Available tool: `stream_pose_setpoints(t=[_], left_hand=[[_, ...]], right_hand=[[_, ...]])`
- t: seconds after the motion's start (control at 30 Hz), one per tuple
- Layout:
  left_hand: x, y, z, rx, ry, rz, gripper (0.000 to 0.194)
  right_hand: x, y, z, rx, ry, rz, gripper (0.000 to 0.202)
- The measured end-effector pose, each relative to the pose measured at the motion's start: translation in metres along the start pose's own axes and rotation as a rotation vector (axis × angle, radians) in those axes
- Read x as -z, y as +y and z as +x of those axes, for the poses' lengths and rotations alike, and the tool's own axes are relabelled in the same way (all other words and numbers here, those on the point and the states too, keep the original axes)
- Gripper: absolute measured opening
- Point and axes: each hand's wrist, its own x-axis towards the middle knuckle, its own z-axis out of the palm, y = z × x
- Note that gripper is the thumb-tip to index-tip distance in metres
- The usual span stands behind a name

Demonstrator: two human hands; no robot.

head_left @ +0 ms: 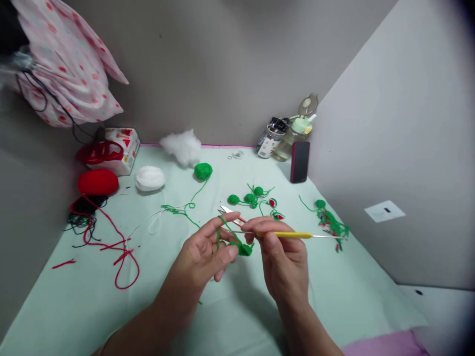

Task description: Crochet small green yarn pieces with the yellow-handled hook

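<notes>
My left hand (208, 249) pinches a small green crochet piece (245, 249) between thumb and fingers, with green yarn looped over its raised index finger. In my right hand (284, 252) is a crochet hook (293, 235) with a yellow handle and metal ends, held level like a pencil. The hook's left end reaches toward the yarn by my left fingers; whether it sits in a stitch I cannot tell. Green yarn runs from behind my left hand to a green yarn ball (203, 171). Scissors (232, 215) lie on the table just behind my hands, partly hidden.
Red yarn (98, 182), white yarn (149, 178) and stuffing (182, 147) lie left and back. Several green crocheted balls (250, 198) lie behind my hands, with a green and red bundle (332, 222) farther right. A phone (300, 162), bottle (291, 141) and pen cup (270, 141) stand at back right.
</notes>
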Motion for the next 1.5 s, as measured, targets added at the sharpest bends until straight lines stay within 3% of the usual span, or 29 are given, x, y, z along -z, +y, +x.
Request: stream_pose_setpoints(t=[0.1, 0.27, 0.4, 0.63, 1.0, 1.5], left_hand=[[0.0018, 0.0012, 0.0004, -0.013, -0.002, 0.044, 0.049], [0.0025, 0.0058, 0.0027, -0.046, 0.094, 0.032, 0.049], [0.0027, 0.0056, 0.0046, -0.008, 0.111, -0.062, 0.037], [0.0012, 0.0053, 0.0049, 0.032, 0.118, -0.218, 0.021], [0.0002, 0.0045, 0.0050, 0.066, 0.070, -0.290, 0.019], [-0.0003, 0.0061, 0.0030, 0.066, 0.080, -0.204, 0.026]], right_hand=[[0.0011, -0.0001, -0.0007, -0.040, 0.000, -0.020, 0.017], [0.0006, -0.0001, -0.0010, -0.019, 0.044, -0.035, 0.014], [-0.0018, -0.0021, -0.0029, 0.066, 0.099, -0.070, 0.014], [-0.0012, -0.0054, -0.0071, 0.111, 0.065, -0.082, 0.017], [-0.0017, -0.0032, -0.0085, 0.093, 0.100, -0.140, 0.017], [-0.0007, -0.0026, -0.0085, 0.109, 0.074, -0.160, 0.021]])
